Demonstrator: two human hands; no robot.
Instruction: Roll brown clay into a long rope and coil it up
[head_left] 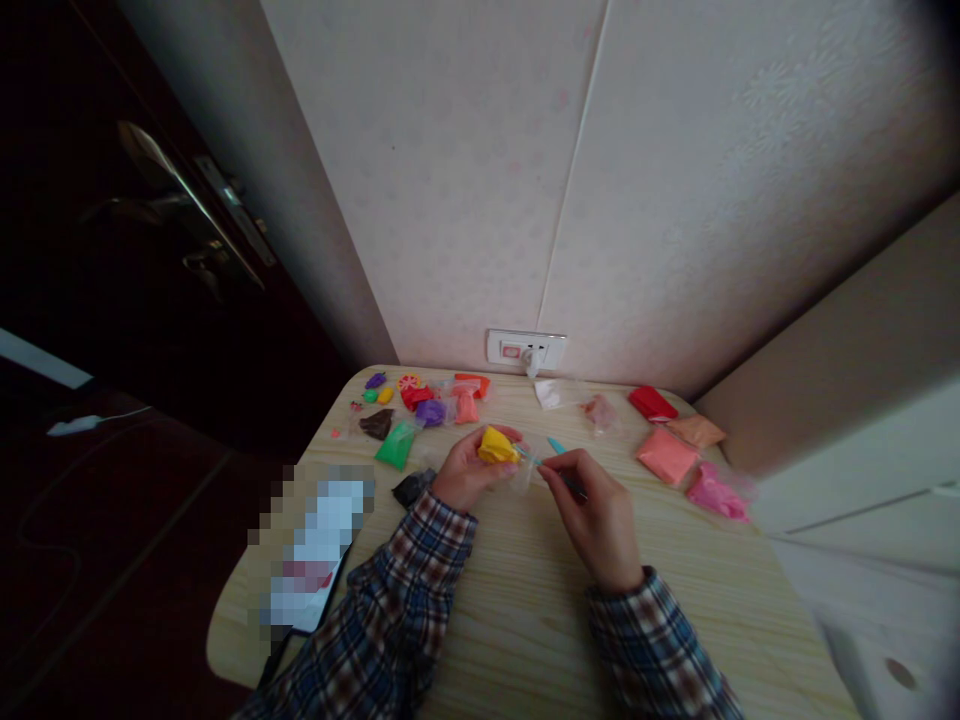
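Observation:
My left hand (466, 472) is closed around a small clear bag of yellow clay (497, 446), held just above the table. The bag's loose transparent end points right, toward my other hand. My right hand (596, 510) pinches a thin light-blue stick-like tool (529, 456), its far end at the mouth of the bag. Whether the tip touches the clay I cannot tell. Behind my right fingers lies another light-blue pointed piece (556, 446). A bag of black clay (414, 487) rests beside my left wrist, partly covered by it.
Bags of green (395, 446), brown (376, 424) and purple clay (430, 413) lie at the back left, near small coloured shapes (385, 395). Red (652, 404), coral (667, 455) and pink bags (718, 492) lie right. A blurred-out phone-like device (319, 560) is front left. A wall socket (526, 349) is behind.

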